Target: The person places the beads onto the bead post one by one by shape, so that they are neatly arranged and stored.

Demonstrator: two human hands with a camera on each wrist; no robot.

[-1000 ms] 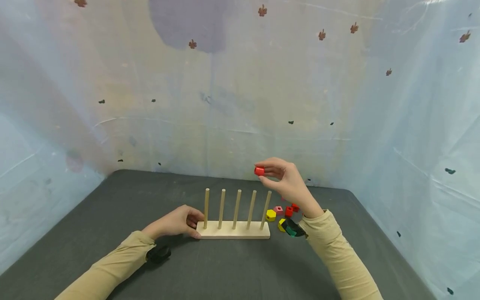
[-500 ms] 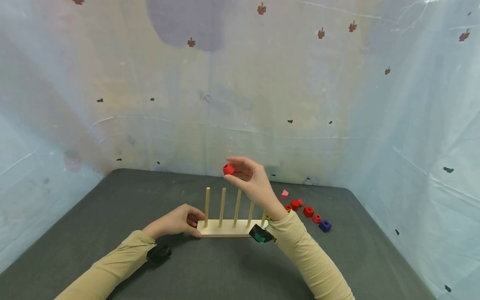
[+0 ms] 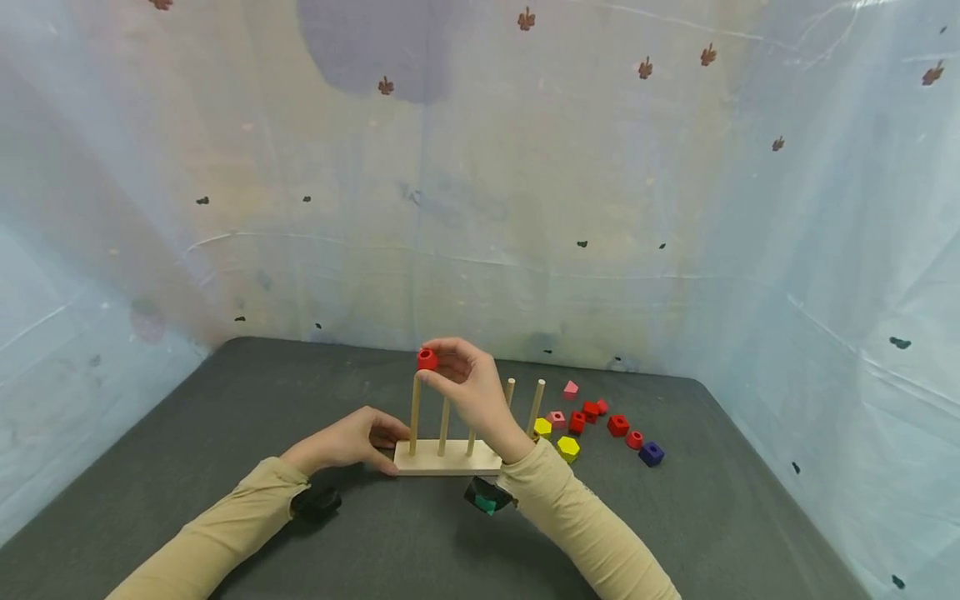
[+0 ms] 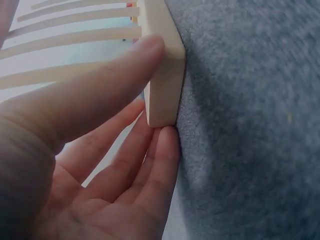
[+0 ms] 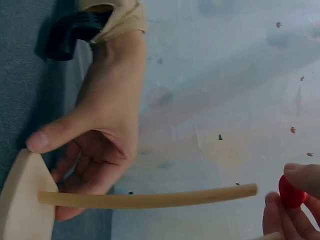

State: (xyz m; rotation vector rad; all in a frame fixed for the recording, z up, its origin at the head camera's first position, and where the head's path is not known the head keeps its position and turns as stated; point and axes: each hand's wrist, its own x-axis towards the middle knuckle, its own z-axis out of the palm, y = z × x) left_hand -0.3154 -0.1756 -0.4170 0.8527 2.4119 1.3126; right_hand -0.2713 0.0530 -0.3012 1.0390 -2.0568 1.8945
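A pale wooden peg stand [image 3: 450, 469] with a row of upright pegs rests on the table. My left hand [image 3: 347, 442] holds the left end of its base; in the left wrist view the thumb [image 4: 145, 50] lies over one side and fingertips touch the end. Over the leftmost peg [image 3: 415, 417], my right hand [image 3: 472, 387] pinches a red bead [image 3: 427, 359] between thumb and fingers, its hole showing. The right wrist view shows a small gap between the bead [image 5: 291, 194] and the peg's tip. My right hand hides part of the other pegs in the head view.
Right of the stand lie several loose beads: yellow hexagonal ones [image 3: 567, 449], red ones [image 3: 618, 426], pink ones [image 3: 571, 389] and a dark blue cube [image 3: 651, 453]. A dark grey cloth [image 3: 712, 517] covers the table. Pale sheeting [image 3: 480, 208] hangs behind and at both sides.
My right hand has carried the red bead leftward from above the rightmost peg to the leftmost one, then lowered it slightly. The left hand stays at the stand's end.
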